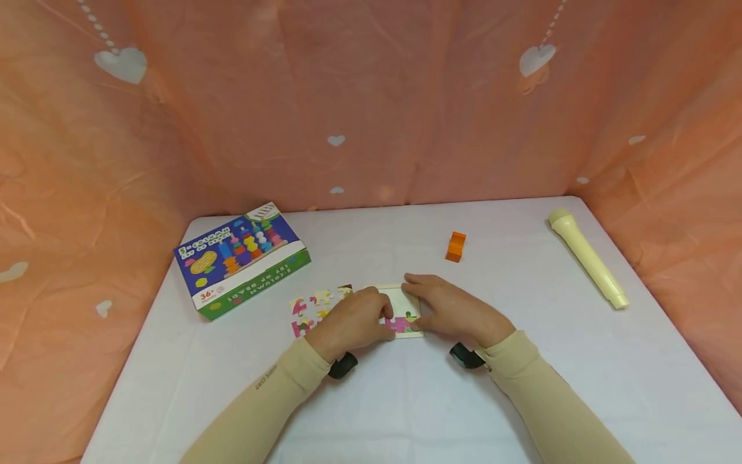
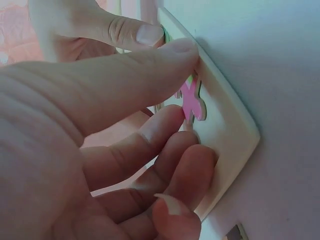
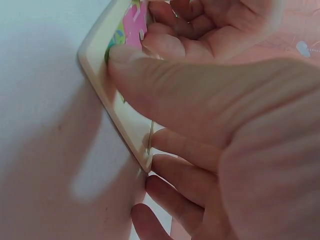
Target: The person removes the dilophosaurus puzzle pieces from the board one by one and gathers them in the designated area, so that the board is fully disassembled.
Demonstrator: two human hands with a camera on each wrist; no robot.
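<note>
A small wooden puzzle tray (image 1: pixel 402 301) lies on the table between both hands, with pink and green pieces along its near side. My left hand (image 1: pixel 356 322) reaches over the tray's left part with curled fingers. In the left wrist view its thumb and index finger pinch a pink puzzle piece (image 2: pixel 192 104) at the tray's surface. From the right, my right hand (image 1: pixel 458 312) rests on the tray, fingers spread along its right side. The right thumb (image 3: pixel 131 62) presses on a piece near the tray's edge. Loose puzzle pieces (image 1: pixel 299 307) lie left of the tray, partly hidden by my left hand.
A blue and green bead-set box (image 1: pixel 243 258) lies at the back left of the white table (image 1: pixel 580 361). Beyond the tray sits a small orange block (image 1: pixel 456 247). A pale yellow microphone-shaped tube (image 1: pixel 588 258) lies at the right. Orange curtains (image 1: pixel 377 96) enclose the table.
</note>
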